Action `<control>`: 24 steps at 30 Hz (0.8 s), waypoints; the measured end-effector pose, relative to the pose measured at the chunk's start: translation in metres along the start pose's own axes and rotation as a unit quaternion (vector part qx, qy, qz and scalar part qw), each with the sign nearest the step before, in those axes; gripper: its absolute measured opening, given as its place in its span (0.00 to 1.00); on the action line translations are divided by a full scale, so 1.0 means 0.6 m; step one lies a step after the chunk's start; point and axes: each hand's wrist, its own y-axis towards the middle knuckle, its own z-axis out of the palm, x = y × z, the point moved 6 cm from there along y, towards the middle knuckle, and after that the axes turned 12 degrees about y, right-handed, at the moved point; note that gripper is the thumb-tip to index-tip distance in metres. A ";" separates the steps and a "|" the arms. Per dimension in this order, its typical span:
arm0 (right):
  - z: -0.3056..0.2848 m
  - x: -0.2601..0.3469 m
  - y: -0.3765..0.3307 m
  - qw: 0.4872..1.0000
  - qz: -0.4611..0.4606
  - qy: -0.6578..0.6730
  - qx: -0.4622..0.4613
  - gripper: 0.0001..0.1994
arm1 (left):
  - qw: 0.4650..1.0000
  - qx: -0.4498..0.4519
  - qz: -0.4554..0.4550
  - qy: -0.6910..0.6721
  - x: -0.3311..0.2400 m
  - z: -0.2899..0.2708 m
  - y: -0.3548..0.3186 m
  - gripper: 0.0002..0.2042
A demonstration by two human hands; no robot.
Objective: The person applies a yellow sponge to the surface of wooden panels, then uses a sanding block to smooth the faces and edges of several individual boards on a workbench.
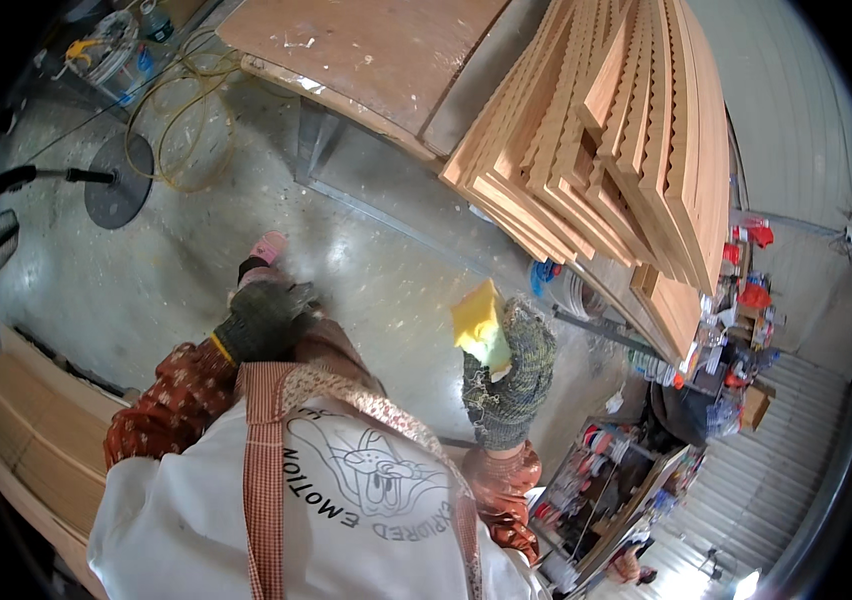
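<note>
My right hand (514, 375), in a grey-green knitted glove with loose threads, is closed around a crumpled yellow-and-white pad (480, 322). Whether the pad is sponge or folded sheet I cannot make out. The pad sticks up to the left of the glove, over the floor, apart from the wood stack. My left hand (264, 322) wears a dark glove with a yellow cuff edge and is low in front of my body, above my leg. Its fingers are blurred and partly turned away, so whether they hold anything is unclear.
Wooden strips with wavy edges (586, 150) are piled at the far right, their ends overhanging toward me. A brown-topped table (366, 60) stands ahead. Left are a round black stand base (119, 180) and a coiled yellow hose (196, 125). Curved wooden panels (41, 430) lie lower left.
</note>
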 end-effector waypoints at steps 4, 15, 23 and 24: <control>0.029 0.029 0.024 1.000 -0.007 -0.024 -0.001 0.28 | 0.994 -0.053 0.092 0.036 0.015 -0.041 0.074 0.14; 0.138 0.078 0.135 0.998 0.017 -0.050 0.041 0.32 | 0.997 -0.036 0.060 -0.019 0.208 -0.125 0.110 0.17; 0.142 0.052 0.139 0.980 0.080 -0.163 0.079 0.33 | 0.993 0.008 0.095 -0.064 0.185 -0.120 0.162 0.16; 0.144 0.044 0.138 0.982 0.083 -0.147 0.086 0.34 | 0.994 0.022 0.088 -0.059 0.181 -0.118 0.165 0.15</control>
